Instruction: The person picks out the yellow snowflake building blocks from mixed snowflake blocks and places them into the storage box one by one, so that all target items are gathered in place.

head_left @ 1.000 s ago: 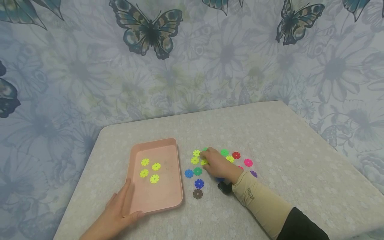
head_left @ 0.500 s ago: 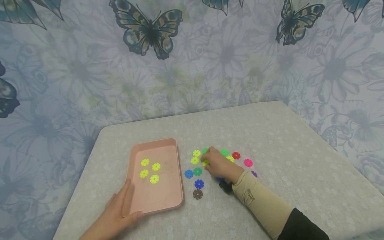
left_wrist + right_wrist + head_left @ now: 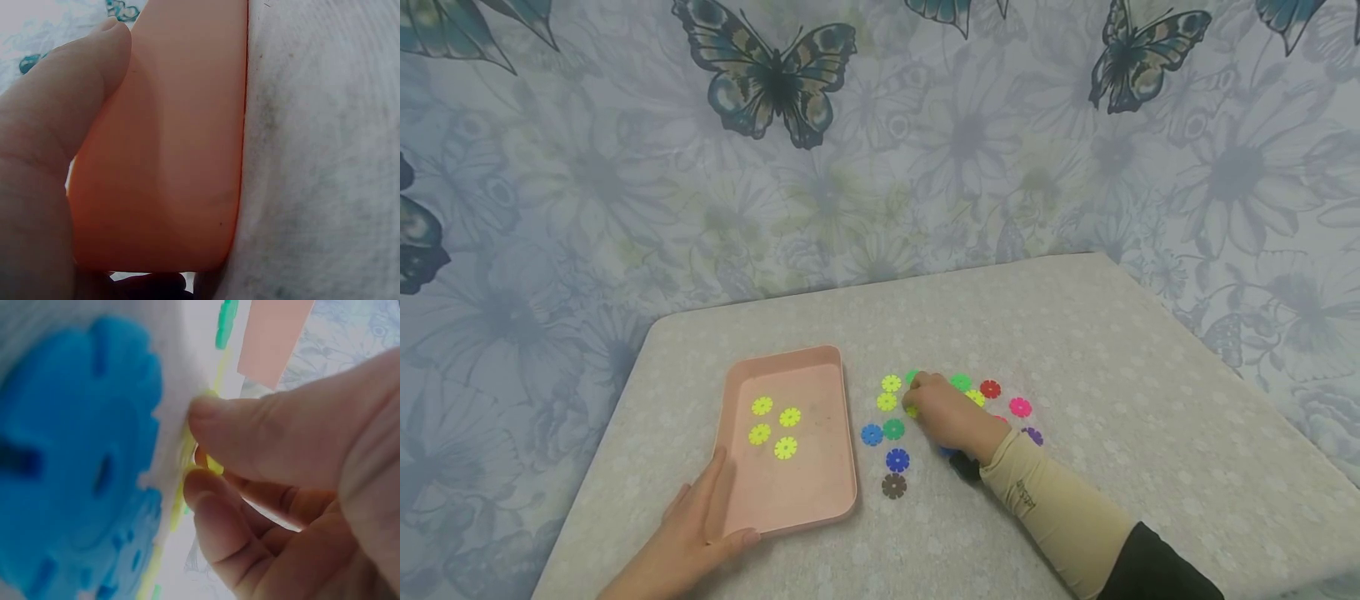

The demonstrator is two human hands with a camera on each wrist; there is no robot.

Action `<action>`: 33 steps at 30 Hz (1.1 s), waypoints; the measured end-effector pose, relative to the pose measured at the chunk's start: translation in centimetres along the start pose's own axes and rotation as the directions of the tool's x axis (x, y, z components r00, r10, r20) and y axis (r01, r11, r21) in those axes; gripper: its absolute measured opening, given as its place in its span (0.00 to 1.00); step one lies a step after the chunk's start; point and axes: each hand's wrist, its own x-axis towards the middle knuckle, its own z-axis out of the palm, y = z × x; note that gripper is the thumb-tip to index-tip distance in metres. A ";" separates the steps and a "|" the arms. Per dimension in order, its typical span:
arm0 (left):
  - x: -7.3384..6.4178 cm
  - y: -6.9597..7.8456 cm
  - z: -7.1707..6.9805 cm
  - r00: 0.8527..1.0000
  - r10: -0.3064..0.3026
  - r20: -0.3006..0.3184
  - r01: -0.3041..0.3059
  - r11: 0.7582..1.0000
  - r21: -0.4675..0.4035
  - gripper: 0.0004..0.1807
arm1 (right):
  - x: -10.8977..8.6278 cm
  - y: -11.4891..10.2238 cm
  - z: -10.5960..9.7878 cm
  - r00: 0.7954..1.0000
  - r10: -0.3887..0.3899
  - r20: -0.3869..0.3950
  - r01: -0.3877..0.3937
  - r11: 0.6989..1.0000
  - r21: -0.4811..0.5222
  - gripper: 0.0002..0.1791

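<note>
My left hand [image 3: 692, 517] holds the near left corner of a pink tray [image 3: 805, 496]. Its thumb lies along the tray's near wall [image 3: 181, 137] in the left wrist view. Several yellow notched snowflake discs [image 3: 786, 448] lie inside the tray. To the right, my right hand [image 3: 951, 417] reaches down among loose discs, its thumb and fingertips pinching a yellow disc [image 3: 215, 465]; the hand hides part of that piece. Beside these fingers, blue discs [image 3: 75, 456] loom large in the right wrist view. Two more yellow discs [image 3: 887, 402] lie left of the hand.
Around the right hand are green [image 3: 893, 429], dark blue [image 3: 897, 460], brown [image 3: 894, 486], red [image 3: 990, 389], pink [image 3: 1020, 407] and purple discs [image 3: 1034, 436]. The pale tablecloth [image 3: 1120, 400] reaches back to a butterfly-patterned wall [image 3: 880, 167].
The right hand has shifted slightly down and right, and its fingers have drawn together at the yellow disc. The left hand and the tray stay in place.
</note>
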 end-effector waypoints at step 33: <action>0.0 0.1 0.0 0.999 0.026 -0.022 -0.026 0.999 0.024 0.64 | 0.4 0.9 -0.2 0.999 0.020 -0.049 -0.012 0.987 0.160 0.12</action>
